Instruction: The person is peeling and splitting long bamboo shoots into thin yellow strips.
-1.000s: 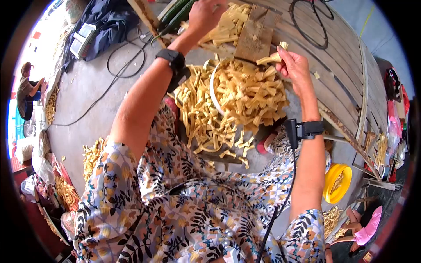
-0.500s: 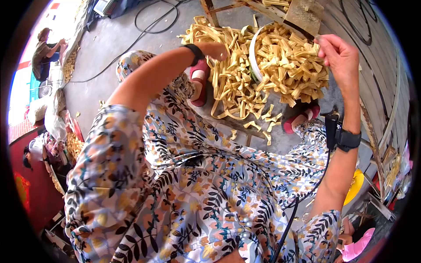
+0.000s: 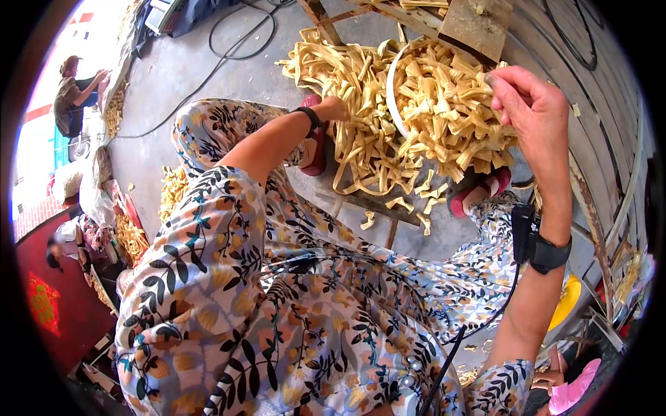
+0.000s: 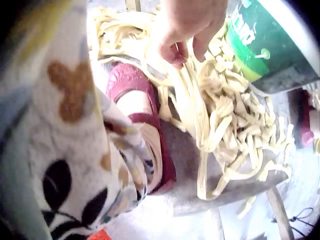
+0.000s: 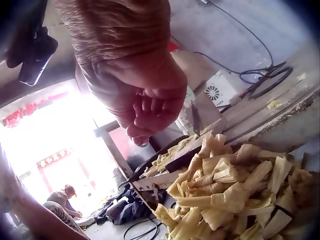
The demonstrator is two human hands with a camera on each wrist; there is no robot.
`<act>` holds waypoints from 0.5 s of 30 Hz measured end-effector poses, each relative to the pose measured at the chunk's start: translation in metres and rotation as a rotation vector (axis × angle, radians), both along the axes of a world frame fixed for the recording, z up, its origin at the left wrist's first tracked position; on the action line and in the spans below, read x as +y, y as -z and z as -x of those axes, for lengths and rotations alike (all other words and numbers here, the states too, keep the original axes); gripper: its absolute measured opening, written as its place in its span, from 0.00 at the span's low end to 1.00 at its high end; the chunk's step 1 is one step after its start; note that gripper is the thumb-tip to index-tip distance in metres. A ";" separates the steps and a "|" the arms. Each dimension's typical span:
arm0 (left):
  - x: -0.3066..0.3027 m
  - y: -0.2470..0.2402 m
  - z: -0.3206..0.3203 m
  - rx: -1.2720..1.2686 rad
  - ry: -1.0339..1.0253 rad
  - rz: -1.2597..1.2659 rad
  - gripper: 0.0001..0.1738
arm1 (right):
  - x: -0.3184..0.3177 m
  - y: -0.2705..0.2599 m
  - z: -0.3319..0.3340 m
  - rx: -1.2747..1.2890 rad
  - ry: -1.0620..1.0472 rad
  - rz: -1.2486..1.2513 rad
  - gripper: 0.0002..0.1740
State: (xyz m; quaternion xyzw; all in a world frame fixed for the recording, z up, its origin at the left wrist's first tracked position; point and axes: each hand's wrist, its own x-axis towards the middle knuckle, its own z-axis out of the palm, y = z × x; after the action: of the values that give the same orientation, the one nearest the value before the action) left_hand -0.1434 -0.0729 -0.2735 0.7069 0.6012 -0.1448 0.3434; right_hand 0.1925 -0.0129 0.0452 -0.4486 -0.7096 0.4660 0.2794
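Observation:
Long, flat pale yellow strips (image 3: 322, 62) lie in a loose pile by the left shoe. My left hand (image 3: 334, 109) is down at this pile; in the left wrist view its fingers (image 4: 175, 55) pinch a strip (image 4: 192, 100) that hangs below them. Beside it, a bucket (image 4: 265, 45) with a green label is heaped with short knotted yellow pieces (image 3: 444, 104); its white rim (image 3: 393, 97) shows in the head view. My right hand (image 3: 533, 104) is raised at the right of the heap, fingers curled, nothing visible in them.
Low board (image 4: 185, 155) under the strips, with a few knotted pieces (image 3: 399, 203) near its edge. Wooden block (image 3: 477, 28) on the slatted table beyond the bucket. Black cable (image 3: 208, 76) on the floor. Yellow bucket (image 3: 567, 304) at right; another person (image 3: 73, 97) sits far left.
My left hand has come back from the far table down to the loose strips and pinches one. My right hand held a knotted piece a second ago; it no longer shows there. The head view has shifted.

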 end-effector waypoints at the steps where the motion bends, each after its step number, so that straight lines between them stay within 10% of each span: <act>1: -0.002 0.004 0.002 -0.251 -0.291 -0.066 0.05 | 0.001 0.000 -0.002 -0.004 -0.005 -0.014 0.06; 9: 0.061 -0.170 -0.024 -0.826 -1.032 0.144 0.06 | -0.001 0.019 0.012 0.108 -0.116 -0.001 0.07; 15: 0.042 -0.311 -0.063 -1.437 -1.030 0.307 0.16 | -0.019 0.026 0.055 0.336 -0.299 -0.027 0.19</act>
State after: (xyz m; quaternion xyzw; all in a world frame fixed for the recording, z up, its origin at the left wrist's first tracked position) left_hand -0.0801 -0.0307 0.0374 0.2160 0.4579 0.4255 0.7501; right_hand 0.1380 -0.0324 0.0189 -0.2506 -0.7179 0.5610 0.3273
